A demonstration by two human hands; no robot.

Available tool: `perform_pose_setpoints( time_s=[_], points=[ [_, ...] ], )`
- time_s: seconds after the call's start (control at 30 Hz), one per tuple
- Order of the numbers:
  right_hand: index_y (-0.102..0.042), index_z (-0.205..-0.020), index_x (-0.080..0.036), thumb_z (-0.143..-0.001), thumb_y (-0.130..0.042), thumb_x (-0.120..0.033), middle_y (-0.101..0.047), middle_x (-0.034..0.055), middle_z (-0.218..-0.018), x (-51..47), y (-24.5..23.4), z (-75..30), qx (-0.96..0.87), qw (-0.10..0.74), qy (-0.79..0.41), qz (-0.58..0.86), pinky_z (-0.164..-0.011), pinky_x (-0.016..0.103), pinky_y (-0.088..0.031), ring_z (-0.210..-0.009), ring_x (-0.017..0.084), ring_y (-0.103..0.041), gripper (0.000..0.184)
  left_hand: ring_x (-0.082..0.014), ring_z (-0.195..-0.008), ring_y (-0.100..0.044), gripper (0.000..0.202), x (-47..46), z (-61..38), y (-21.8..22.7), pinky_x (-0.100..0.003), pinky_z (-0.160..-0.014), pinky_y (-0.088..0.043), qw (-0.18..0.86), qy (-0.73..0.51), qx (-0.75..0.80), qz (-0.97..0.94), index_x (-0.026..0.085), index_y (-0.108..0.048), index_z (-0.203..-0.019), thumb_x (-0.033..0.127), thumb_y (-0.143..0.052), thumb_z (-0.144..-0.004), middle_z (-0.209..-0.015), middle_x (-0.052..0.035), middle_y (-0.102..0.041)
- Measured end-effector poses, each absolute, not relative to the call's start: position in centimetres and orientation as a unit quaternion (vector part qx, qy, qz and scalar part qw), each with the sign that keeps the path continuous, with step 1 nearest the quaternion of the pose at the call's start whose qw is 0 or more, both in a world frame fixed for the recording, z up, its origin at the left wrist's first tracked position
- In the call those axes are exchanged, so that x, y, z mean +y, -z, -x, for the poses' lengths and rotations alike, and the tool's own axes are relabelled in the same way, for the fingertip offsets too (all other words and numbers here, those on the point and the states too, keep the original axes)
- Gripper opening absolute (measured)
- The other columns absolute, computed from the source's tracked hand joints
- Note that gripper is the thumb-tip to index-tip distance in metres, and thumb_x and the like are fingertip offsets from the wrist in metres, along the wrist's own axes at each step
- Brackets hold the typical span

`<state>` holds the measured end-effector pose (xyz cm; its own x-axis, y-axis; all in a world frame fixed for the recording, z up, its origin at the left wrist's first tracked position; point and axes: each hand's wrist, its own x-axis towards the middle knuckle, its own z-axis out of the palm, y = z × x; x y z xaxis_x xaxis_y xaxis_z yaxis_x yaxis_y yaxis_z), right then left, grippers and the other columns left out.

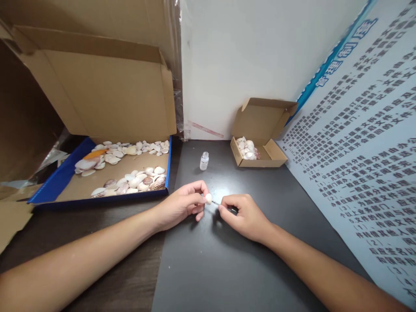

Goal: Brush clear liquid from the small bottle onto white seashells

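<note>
Between the thumb and fingertips of my left hand (188,201) is a small white seashell (208,199). My right hand (243,214) grips a thin applicator brush (216,203) by its black cap (232,211). The brush tip points left and meets the shell's right side; whether it presses on it I cannot tell. Both hands are just above the dark mat. Beyond them stands a small clear glass bottle (204,161), upright and uncapped, with a label too small to read.
At left lies an open cardboard box (78,188) with blue sides, holding many seashells (143,180) and an orange one (95,154). A smaller open box (263,163) with white shells (247,149) is at back right. A printed poster (357,151) borders the right; a white board (243,56) stands behind.
</note>
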<state>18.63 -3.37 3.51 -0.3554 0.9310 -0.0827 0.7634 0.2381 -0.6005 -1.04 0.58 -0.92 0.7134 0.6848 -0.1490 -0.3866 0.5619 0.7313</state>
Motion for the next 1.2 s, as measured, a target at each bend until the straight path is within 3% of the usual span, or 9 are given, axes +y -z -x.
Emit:
perform_pose_setpoints(
  time_s=[0.17, 0.33, 0.47, 0.63, 0.77, 0.97, 1.2],
  points=[
    [-0.041, -0.058, -0.017, -0.087, -0.049, -0.025, -0.041, -0.0037, -0.053, -3.18, -3.55, -18.74, -0.785, 0.200, -0.289, 0.511, -0.053, 0.022, -0.028, -0.052, 0.008, -0.036, 0.031, -0.0051, -0.052, -0.040, 0.010, 0.59, 1.01, 0.91, -0.020, -0.050, -0.046, 0.857, -0.313, 0.212, -0.351, 0.016, -0.053, -0.078, 0.013, -0.062, -0.077, -0.072, 0.0030, -0.048],
    [-0.044, -0.058, -0.016, -0.087, -0.050, -0.025, -0.045, -0.0031, -0.055, -3.25, -3.36, -18.72, -0.782, 0.153, -0.295, 0.528, -0.054, 0.023, -0.028, -0.053, 0.008, -0.039, 0.031, -0.0055, -0.051, -0.039, 0.009, 0.61, 1.07, 0.87, -0.021, -0.050, -0.045, 0.857, -0.313, 0.212, -0.350, 0.016, -0.053, -0.078, 0.012, -0.061, -0.077, -0.069, 0.0034, -0.048],
    [-0.043, -0.057, -0.016, -0.088, -0.051, -0.027, -0.040, -0.0044, -0.053, -3.23, -3.44, -18.68, -0.772, 0.173, -0.297, 0.534, -0.052, 0.022, -0.027, -0.052, 0.008, -0.035, 0.034, -0.0061, -0.053, -0.038, 0.011, 0.59, 1.09, 0.80, -0.021, -0.051, -0.044, 0.855, -0.316, 0.220, -0.348, 0.017, -0.053, -0.078, 0.015, -0.063, -0.077, -0.070, 0.0033, -0.047],
    [-0.054, -0.064, -0.016, -0.091, -0.050, -0.031, -0.044, -0.0048, -0.054, -3.48, -3.63, -18.47, -0.769, 0.161, -0.314, 0.534, -0.051, 0.021, -0.028, -0.050, 0.007, -0.036, 0.031, -0.0077, -0.056, -0.037, 0.013, 0.50, 1.02, 0.92, -0.020, -0.052, -0.041, 0.854, -0.320, 0.210, -0.351, 0.017, -0.053, -0.079, 0.020, -0.065, -0.078, -0.063, 0.0050, -0.040],
    [-0.055, -0.064, -0.016, -0.091, -0.049, -0.031, -0.046, -0.0044, -0.053, -3.51, -3.68, -18.49, -0.756, 0.133, -0.304, 0.564, -0.051, 0.022, -0.028, -0.050, 0.008, -0.038, 0.031, -0.0072, -0.056, -0.036, 0.016, 0.54, 0.96, 0.95, -0.020, -0.052, -0.041, 0.852, -0.314, 0.216, -0.359, 0.017, -0.053, -0.079, 0.023, -0.067, -0.079, -0.064, 0.0052, -0.040],
    [-0.055, -0.066, -0.016, -0.093, -0.048, -0.031, -0.050, -0.0030, -0.057, -3.86, -3.77, -18.74, -0.773, 0.203, -0.319, 0.509, -0.052, 0.021, -0.032, -0.051, 0.008, -0.041, 0.032, -0.0065, -0.053, -0.037, 0.019, 0.61, 0.88, 0.83, -0.020, -0.051, -0.041, 0.846, -0.312, 0.223, -0.370, 0.016, -0.053, -0.080, 0.026, -0.069, -0.077, -0.064, 0.0054, -0.042],
    [-0.054, -0.065, -0.016, -0.093, -0.049, -0.029, -0.049, -0.0030, -0.056, -3.73, -3.78, -18.62, -0.768, 0.211, -0.309, 0.520, -0.052, 0.021, -0.031, -0.051, 0.008, -0.040, 0.031, -0.0059, -0.051, -0.037, 0.020, 0.42, 0.89, 0.82, -0.019, -0.049, -0.041, 0.846, -0.323, 0.226, -0.359, 0.017, -0.050, -0.078, 0.024, -0.069, -0.077, -0.060, 0.0072, -0.040]
  ],
)
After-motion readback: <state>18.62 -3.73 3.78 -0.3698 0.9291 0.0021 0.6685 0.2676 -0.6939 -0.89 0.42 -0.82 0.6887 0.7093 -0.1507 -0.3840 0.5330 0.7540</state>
